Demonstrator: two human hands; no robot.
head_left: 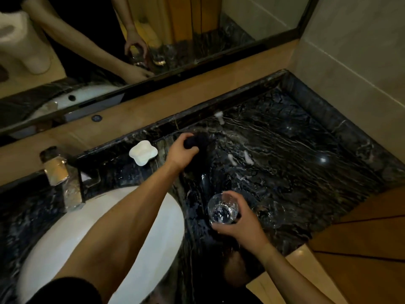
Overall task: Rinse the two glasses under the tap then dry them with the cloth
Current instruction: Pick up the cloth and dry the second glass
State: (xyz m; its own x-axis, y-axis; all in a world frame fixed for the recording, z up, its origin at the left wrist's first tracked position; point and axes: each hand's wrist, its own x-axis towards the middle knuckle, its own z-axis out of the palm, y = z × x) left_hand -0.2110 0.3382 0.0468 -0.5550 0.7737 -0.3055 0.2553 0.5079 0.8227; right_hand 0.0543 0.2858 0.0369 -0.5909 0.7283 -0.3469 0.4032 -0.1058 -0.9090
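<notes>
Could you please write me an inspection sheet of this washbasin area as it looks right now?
Surface: dark marble counter, glossy, apparently wet in streaks.
Job's things: one glass held upright; second glass standing on the counter beside it; dark cloth gripped near the back wall.
Clutter: white soap dish behind the white basin.
Hands: left hand grips the cloth; right hand holds the glass.
Cables: nothing seen.
Surroundings: metal tap, wall mirror, tiled side wall.

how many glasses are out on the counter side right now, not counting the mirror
2. One glass is held in the right hand above the dark marble counter; the second glass stands on the counter just to its right, faint in the dim light.
</notes>
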